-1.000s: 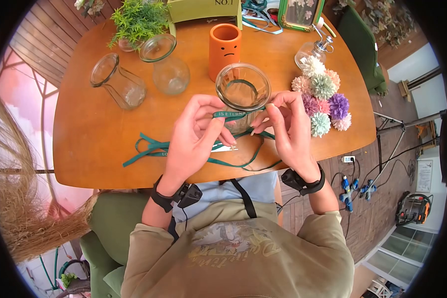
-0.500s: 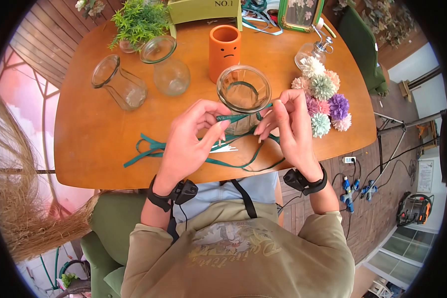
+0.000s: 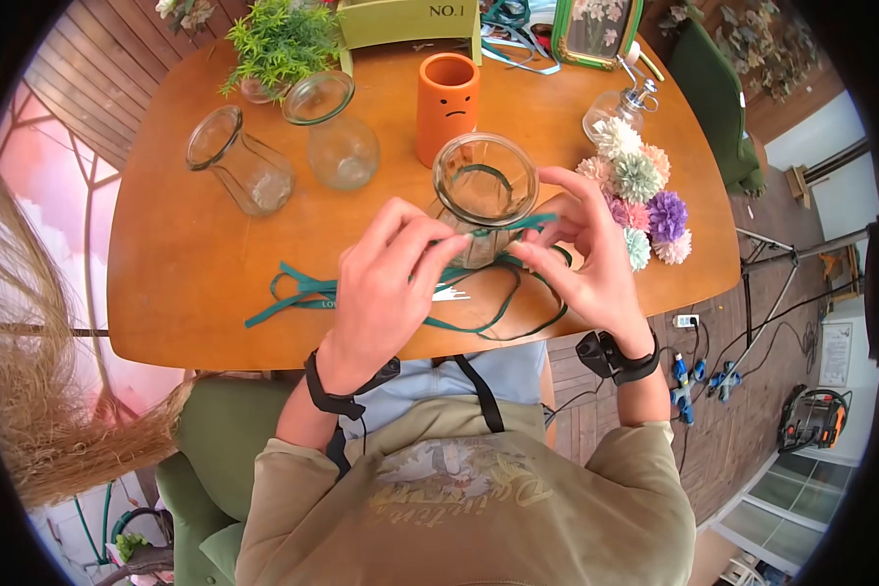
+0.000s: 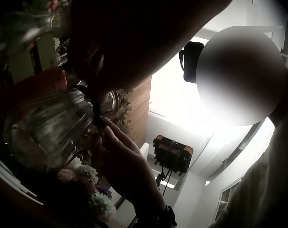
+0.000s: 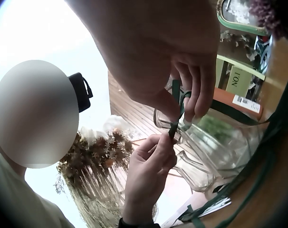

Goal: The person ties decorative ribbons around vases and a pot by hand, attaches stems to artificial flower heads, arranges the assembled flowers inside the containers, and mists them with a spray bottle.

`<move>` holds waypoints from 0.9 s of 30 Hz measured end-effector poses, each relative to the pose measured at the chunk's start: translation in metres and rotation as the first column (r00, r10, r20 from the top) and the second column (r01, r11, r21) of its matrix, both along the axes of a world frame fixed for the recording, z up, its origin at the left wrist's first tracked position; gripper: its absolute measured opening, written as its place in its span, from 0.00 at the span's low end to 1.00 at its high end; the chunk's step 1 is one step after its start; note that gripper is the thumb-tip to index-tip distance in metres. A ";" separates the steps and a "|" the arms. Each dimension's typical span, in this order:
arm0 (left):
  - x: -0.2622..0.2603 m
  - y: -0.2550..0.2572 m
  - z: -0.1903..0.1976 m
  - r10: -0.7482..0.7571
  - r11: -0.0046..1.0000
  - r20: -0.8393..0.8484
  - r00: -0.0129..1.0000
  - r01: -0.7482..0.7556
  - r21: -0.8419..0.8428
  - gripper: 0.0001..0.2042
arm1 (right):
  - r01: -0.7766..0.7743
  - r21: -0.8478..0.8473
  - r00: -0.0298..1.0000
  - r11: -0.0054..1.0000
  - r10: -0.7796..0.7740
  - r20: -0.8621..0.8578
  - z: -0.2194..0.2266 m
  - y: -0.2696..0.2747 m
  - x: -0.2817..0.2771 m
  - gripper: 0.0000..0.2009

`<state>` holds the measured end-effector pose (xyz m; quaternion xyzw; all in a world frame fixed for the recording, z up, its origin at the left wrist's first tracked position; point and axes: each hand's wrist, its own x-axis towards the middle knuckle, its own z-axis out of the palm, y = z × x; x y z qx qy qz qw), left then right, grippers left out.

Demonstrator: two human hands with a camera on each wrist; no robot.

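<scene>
A clear glass vase (image 3: 485,219) stands near the table's front edge, a dark green ribbon (image 3: 532,224) round its neck. My left hand (image 3: 386,278) is at the neck's left side; in the right wrist view its thumb and forefinger pinch the ribbon (image 5: 173,129). On the other side, my right hand (image 3: 596,254) holds the ribbon between curled fingers and thumb. A small loop shows there in the right wrist view. The left wrist view is dark, with the right hand (image 4: 118,149) beside the vase (image 4: 44,128). Long loose ribbon trails across the wood below the hands.
Two more glass vases (image 3: 344,156) stand at the left, beside a potted green plant (image 3: 281,49). Behind my vase is an orange cup (image 3: 446,112) with a drawn face. Pompom flowers (image 3: 638,179) and a glass spray bottle (image 3: 610,112) are at the right.
The left hand has turned, its back now more toward the head camera, and moved right to the neck. The right hand's fingers have spread around the ribbon, whose end now points right.
</scene>
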<state>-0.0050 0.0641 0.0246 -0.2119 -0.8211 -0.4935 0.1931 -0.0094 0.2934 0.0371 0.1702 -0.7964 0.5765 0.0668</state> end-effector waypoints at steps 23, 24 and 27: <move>0.011 0.001 -0.011 -0.107 0.983 0.258 0.960 0.064 0.172 0.02 | 0.075 0.265 0.990 0.961 -0.041 -0.133 -0.007 0.005 0.001 0.07; 0.014 0.003 -0.012 -0.195 0.963 0.334 0.922 0.115 0.245 0.02 | 0.077 0.266 0.990 0.961 -0.042 -0.134 -0.006 0.003 0.004 0.07; 0.019 0.012 -0.013 -0.290 0.932 0.392 0.873 0.163 0.325 0.03 | 0.102 0.344 0.994 0.934 -0.078 -0.082 0.000 -0.005 0.013 0.07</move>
